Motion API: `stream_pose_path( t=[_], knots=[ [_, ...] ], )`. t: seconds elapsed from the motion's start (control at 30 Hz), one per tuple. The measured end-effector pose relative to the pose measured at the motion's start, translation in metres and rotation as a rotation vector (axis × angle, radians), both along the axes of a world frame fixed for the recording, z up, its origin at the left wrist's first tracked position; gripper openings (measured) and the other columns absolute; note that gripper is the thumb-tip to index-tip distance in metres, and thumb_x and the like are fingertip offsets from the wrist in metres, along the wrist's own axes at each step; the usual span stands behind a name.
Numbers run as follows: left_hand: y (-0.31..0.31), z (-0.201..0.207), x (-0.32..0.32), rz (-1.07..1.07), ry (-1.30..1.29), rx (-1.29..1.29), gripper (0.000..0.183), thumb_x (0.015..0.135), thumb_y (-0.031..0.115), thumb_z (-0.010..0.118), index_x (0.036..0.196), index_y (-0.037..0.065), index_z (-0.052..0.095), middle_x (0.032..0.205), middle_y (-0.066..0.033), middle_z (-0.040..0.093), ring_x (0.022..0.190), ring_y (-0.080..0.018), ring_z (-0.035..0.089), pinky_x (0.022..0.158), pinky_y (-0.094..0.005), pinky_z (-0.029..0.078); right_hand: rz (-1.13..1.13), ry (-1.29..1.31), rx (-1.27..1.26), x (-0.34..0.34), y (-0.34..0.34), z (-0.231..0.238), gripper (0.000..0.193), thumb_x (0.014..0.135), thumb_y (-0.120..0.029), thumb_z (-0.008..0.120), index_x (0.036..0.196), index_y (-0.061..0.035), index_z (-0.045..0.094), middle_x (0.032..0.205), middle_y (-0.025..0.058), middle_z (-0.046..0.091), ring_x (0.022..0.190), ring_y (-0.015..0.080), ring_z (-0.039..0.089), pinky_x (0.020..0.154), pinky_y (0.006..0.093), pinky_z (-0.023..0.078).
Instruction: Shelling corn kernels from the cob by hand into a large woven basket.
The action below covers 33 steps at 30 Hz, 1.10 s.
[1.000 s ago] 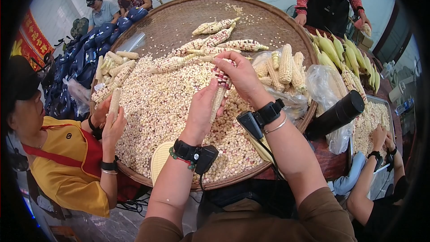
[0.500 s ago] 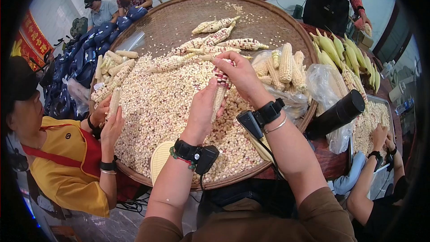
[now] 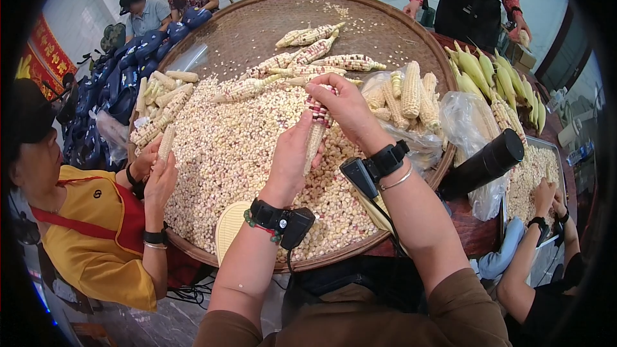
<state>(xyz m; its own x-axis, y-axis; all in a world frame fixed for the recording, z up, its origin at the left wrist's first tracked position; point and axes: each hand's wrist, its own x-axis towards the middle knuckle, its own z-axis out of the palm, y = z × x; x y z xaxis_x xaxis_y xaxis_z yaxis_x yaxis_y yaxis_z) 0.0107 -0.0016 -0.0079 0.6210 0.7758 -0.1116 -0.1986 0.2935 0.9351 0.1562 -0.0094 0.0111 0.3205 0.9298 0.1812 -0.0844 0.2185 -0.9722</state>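
Over the big round woven tray [image 3: 385, 19], an ear of corn [image 3: 317, 115] with dark red and white kernels at its upper end is held between my hands. My left hand [image 3: 292, 151] wraps round the paler, stripped lower part. At the top, my right hand [image 3: 347, 106] grips the ear, its thumb and fingers against the red kernels. Loose pale kernels [image 3: 218, 135] lie in a thick layer beneath both hands. Just beyond them rest several ears of speckled corn [image 3: 312, 51].
Bare cobs [image 3: 411, 96] sit in a plastic bag on the tray's right, others [image 3: 164, 106] at its left. A black cylinder [image 3: 485, 164] leans beside the rim. Husked green ears [image 3: 491, 74] lie farther right. A co-worker in yellow [image 3: 96, 244] holds a cob at left.
My hands and the ear stay almost in place. The person in the dark apron at the far right has brought an arm in and down toward the tray's edge.
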Motion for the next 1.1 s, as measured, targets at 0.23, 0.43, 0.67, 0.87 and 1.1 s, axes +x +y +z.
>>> stream_pose_path(
  t=[0.23,0.43,0.67,0.87,1.1],
  knots=[
    [-0.0001,0.0004,-0.0002,-0.007,0.005,-0.005,0.047,0.099,0.049,0.046,0.1,0.003,0.059,0.065,-0.0034,0.056,0.046,-0.0098,0.047,0.042,-0.0224,0.037,0.011,0.005,-0.007,-0.0001,0.0,0.0002,0.018,0.091,-0.018,0.066,0.102,-0.0042,0.062,0.085,-0.0015,0.06,0.076,0.005,0.054,0.066,0.0213,0.044],
    [0.0012,-0.0021,0.0001,-0.009,0.021,-0.024,0.048,0.099,0.049,0.045,0.1,0.004,0.06,0.064,-0.0035,0.056,0.046,-0.0104,0.048,0.042,-0.0228,0.037,0.016,0.006,-0.022,0.0,-0.0005,0.0,0.018,0.091,-0.018,0.066,0.102,-0.0049,0.061,0.085,-0.0018,0.06,0.075,0.0046,0.054,0.065,0.0207,0.044],
    [0.0028,-0.0049,0.0006,-0.026,0.014,-0.01,0.048,0.1,0.049,0.043,0.1,0.004,0.06,0.063,-0.0034,0.056,0.046,-0.0106,0.048,0.043,-0.023,0.037,0.019,0.013,-0.053,0.0002,-0.0014,0.0005,0.019,0.091,-0.018,0.066,0.102,-0.0046,0.061,0.085,-0.0016,0.06,0.075,0.0047,0.053,0.065,0.0206,0.044],
    [0.0017,-0.0028,0.0002,-0.033,0.033,-0.02,0.049,0.1,0.049,0.042,0.101,0.005,0.061,0.063,-0.0031,0.056,0.046,-0.0108,0.049,0.043,-0.0229,0.038,-0.006,-0.035,-0.048,0.0003,-0.0004,-0.0005,0.019,0.091,-0.019,0.065,0.102,-0.0039,0.062,0.086,-0.0012,0.059,0.076,0.0053,0.053,0.066,0.021,0.044],
    [0.002,-0.0034,-0.0002,-0.039,0.026,-0.033,0.048,0.1,0.049,0.042,0.101,0.005,0.061,0.064,-0.0034,0.058,0.047,-0.0111,0.051,0.043,-0.0232,0.039,0.011,-0.016,-0.05,-0.0001,-0.0015,-0.0007,0.02,0.091,-0.02,0.066,0.103,-0.0047,0.061,0.086,-0.0011,0.059,0.076,0.0055,0.053,0.067,0.0216,0.044]
  ],
)
